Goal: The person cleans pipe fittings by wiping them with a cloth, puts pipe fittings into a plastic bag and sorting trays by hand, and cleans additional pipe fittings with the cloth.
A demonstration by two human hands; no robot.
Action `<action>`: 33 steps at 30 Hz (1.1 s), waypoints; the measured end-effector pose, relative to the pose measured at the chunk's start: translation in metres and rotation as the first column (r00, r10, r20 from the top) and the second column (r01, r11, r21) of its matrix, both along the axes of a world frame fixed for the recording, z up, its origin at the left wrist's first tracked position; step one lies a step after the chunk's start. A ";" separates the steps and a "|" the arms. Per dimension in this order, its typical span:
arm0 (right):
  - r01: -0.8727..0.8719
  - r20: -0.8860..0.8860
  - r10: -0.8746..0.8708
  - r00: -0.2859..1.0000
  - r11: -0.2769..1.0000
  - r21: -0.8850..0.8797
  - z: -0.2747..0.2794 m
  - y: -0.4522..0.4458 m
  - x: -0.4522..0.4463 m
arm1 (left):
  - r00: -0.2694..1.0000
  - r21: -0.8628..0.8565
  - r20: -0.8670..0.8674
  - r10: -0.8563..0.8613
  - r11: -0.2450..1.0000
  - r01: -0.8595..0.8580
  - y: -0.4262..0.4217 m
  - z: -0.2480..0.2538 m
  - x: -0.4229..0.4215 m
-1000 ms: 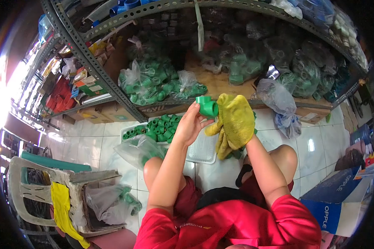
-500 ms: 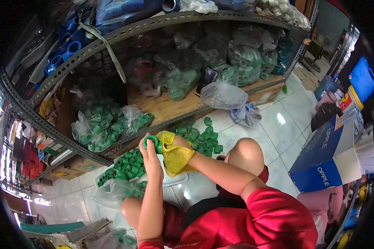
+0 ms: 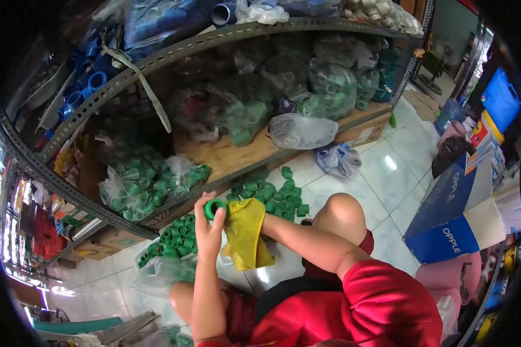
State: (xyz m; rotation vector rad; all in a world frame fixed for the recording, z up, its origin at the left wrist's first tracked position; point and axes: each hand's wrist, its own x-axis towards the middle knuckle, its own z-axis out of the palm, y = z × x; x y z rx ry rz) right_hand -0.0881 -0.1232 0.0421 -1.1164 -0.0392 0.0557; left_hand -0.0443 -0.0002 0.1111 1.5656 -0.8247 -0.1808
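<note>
My left hand is closed around a green pipe fitting, its round opening facing up toward me. A yellow cloth hangs from my right hand, which is mostly hidden behind it. The cloth's edge meets the right side of the fitting; my right fingers cannot be seen. Below and left of my hands, a white tray holds many small green fittings. More green elbow fittings lie loose on the floor just beyond the cloth.
A metal-framed shelf holds bags of green fittings and blue pipe parts. A clear bag lies by the tray. On the right stand a blue OPPLE box and a pink container.
The cloth has come away from around the fitting and now hangs lower and more spread out. The fitting has turned its opening more toward me in my left hand.
</note>
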 end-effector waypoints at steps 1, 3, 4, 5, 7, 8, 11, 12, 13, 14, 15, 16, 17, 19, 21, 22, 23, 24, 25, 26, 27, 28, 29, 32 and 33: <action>0.153 0.136 -0.121 0.983 0.953 -0.261 -0.006 -0.007 0.004 | 1.000 0.010 -0.009 -0.012 1.000 0.012 0.004 0.004 0.003; 0.459 0.434 -0.238 0.869 0.715 -0.528 -0.007 -0.015 0.019 | 0.996 0.048 -0.013 0.089 0.995 -0.088 0.009 0.001 0.013; 0.458 0.433 -0.237 0.870 0.714 -0.529 -0.004 -0.014 0.015 | 0.950 0.063 -0.286 0.127 0.992 -0.113 0.012 0.002 0.015; 0.563 0.498 -0.277 0.822 0.527 -0.636 0.016 -0.009 0.004 | 0.830 0.085 -0.535 0.158 0.987 -0.133 0.013 0.004 0.016; 0.637 0.573 -0.281 0.770 0.274 -0.721 0.024 -0.004 -0.001 | 0.829 0.218 -0.533 0.169 0.974 -0.058 0.014 0.006 0.016; 0.638 0.575 -0.280 0.769 0.274 -0.720 0.023 -0.004 0.001 | 0.829 0.346 -0.530 0.180 0.938 0.018 0.014 0.006 0.017; 0.579 0.461 -0.350 0.815 0.468 -0.668 0.013 -0.006 0.009 | 0.962 0.264 -0.191 0.195 0.954 -0.141 0.005 0.000 0.009; 0.574 0.454 -0.352 0.818 0.473 -0.668 0.009 -0.010 0.011 | 0.989 0.156 0.025 0.149 0.976 -0.151 0.003 0.000 0.007; 0.483 0.413 -0.261 0.873 0.589 -0.649 0.007 -0.016 0.014 | 0.985 0.113 0.089 0.150 0.981 -0.159 0.001 0.001 0.006; 0.378 0.377 -0.161 0.912 0.687 -0.620 0.007 -0.020 0.014 | 0.985 0.112 0.088 0.150 0.981 -0.159 0.000 0.001 0.006; 0.159 0.211 -0.093 0.973 0.933 -0.322 0.009 -0.017 0.011 | 0.964 0.100 0.221 0.147 0.980 -0.173 0.000 0.000 0.006; 0.160 0.211 -0.094 0.973 0.933 -0.323 0.005 -0.016 0.012 | 0.926 0.087 0.349 0.142 0.979 -0.183 -0.001 0.000 0.007; 0.264 0.377 -0.094 0.921 0.863 -0.430 0.001 -0.016 0.016 | 0.926 0.087 0.349 0.141 0.979 -0.182 -0.001 -0.001 0.009; 0.535 0.568 -0.212 0.795 0.685 -0.495 -0.010 -0.005 0.012 | 0.911 0.144 0.370 0.184 0.957 -0.251 0.001 -0.008 0.014; 0.574 0.465 -0.385 0.797 0.723 -0.385 -0.001 0.015 0.004 | 0.953 0.104 0.078 0.294 0.948 -0.301 0.002 -0.025 0.027; 0.619 0.332 -0.533 0.779 0.737 -0.269 0.008 0.023 0.000 | 0.902 0.083 -0.221 0.371 0.928 -0.362 0.007 -0.032 0.035; 0.527 0.287 -0.453 0.844 0.799 -0.289 0.022 0.022 -0.009 | 0.867 0.089 -0.305 0.395 0.918 -0.387 0.013 -0.031 0.042; 0.529 0.285 -0.456 0.843 0.798 -0.289 0.025 0.024 -0.010 | 0.840 0.079 -0.420 0.343 0.936 -0.342 0.018 -0.014 0.037; 0.479 0.411 -0.315 0.856 0.781 -0.401 0.026 0.027 -0.011 | 0.796 0.075 -0.507 0.330 0.937 -0.341 0.019 -0.005 0.034; 0.440 0.510 -0.153 0.847 0.739 -0.510 0.026 0.028 -0.012 | 0.745 0.069 -0.589 0.313 0.938 -0.340 0.019 0.000 0.031; 0.287 0.349 -0.109 0.931 0.810 -0.511 0.023 0.028 -0.015 | 0.747 0.068 -0.589 0.310 0.939 -0.336 0.020 -0.001 0.034; 0.290 0.349 -0.113 0.930 0.809 -0.511 0.020 0.026 -0.015 | 0.759 0.088 -0.597 0.260 0.962 -0.260 0.024 -0.002 0.038; 0.229 0.327 -0.054 0.943 0.820 -0.525 0.016 0.025 -0.015 | 0.765 0.108 -0.608 0.211 0.977 -0.184 0.027 -0.004 0.040; 0.178 0.358 0.060 0.932 0.784 -0.595 0.008 0.022 -0.010 | 0.789 0.017 -0.598 0.141 0.986 -0.164 0.026 -0.004 0.042; 0.197 0.407 0.114 0.906 0.738 -0.646 0.008 0.021 -0.007 | 0.789 0.016 -0.598 0.139 0.987 -0.162 0.025 -0.001 0.040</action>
